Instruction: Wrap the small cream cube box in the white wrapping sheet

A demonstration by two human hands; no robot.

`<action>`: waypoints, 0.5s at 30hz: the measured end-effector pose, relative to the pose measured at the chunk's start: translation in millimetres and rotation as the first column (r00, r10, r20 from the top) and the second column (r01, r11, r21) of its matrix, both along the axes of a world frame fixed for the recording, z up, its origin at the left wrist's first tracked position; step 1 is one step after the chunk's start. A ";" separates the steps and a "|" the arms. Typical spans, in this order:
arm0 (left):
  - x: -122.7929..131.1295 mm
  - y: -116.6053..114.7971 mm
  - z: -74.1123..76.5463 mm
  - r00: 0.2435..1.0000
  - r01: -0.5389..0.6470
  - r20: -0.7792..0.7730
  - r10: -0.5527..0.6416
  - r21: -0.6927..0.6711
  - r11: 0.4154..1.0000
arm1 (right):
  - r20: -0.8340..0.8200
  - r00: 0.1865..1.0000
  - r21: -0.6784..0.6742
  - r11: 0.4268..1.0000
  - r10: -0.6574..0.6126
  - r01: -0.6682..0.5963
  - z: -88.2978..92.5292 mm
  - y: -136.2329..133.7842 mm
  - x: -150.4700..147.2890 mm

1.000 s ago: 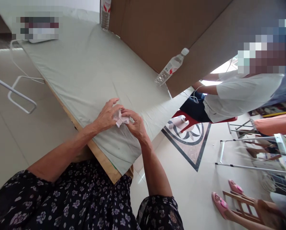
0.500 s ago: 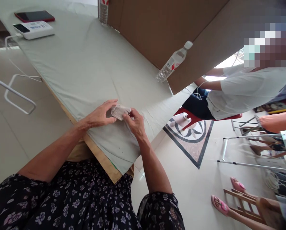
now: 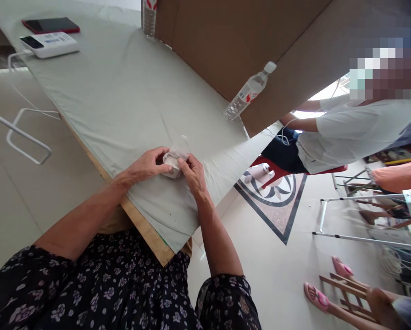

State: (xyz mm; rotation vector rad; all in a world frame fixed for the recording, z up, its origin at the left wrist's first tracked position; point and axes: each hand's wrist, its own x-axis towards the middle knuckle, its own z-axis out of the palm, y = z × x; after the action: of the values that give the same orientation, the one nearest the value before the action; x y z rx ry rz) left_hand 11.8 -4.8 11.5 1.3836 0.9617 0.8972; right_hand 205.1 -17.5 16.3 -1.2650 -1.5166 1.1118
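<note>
Both hands hold a small pale object in clear plastic wrap [image 3: 173, 160] just over the cloth-covered table [image 3: 133, 101], near its front corner. What lies inside the wrap I cannot make out. My left hand [image 3: 152, 162] grips its left side, thumb in front and fingers behind. On the right side, my right hand [image 3: 193, 172] pinches it, with the thumb lying across its top. Fingers of both hands are partly hidden behind the object.
A clear water bottle [image 3: 250, 91] stands by a large brown cardboard box [image 3: 226, 50]; a second bottle [image 3: 149, 20] is farther back. A phone [image 3: 50, 25] and a white device [image 3: 50, 44] lie at the far left. A person in a white shirt [image 3: 360, 128] sits at right.
My left hand has closed in on the wrapped object, which has turned between my hands. My right thumb has shifted onto its top. The surroundings look the same.
</note>
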 end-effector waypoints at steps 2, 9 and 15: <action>1.4 0.4 -1.7 1.000 -0.006 0.029 0.006 -0.007 1.000 | -0.023 1.000 -0.013 1.000 -0.012 0.012 -2.5 3.6 -2.0; 2.3 1.0 1.3 0.997 0.016 0.071 -0.011 -0.069 0.998 | -0.129 0.991 0.037 0.999 -0.032 0.037 -0.5 23.2 -12.5; 2.1 2.8 -0.7 0.997 -0.004 0.075 0.009 -0.074 0.997 | -0.058 0.998 0.158 0.986 -0.039 0.048 2.2 23.9 -14.6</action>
State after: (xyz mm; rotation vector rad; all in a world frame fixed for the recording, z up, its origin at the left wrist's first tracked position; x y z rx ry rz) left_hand 13.8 -2.0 10.9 1.2760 0.9331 0.9043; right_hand 190.5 6.4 18.5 -1.1442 -1.4985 0.9698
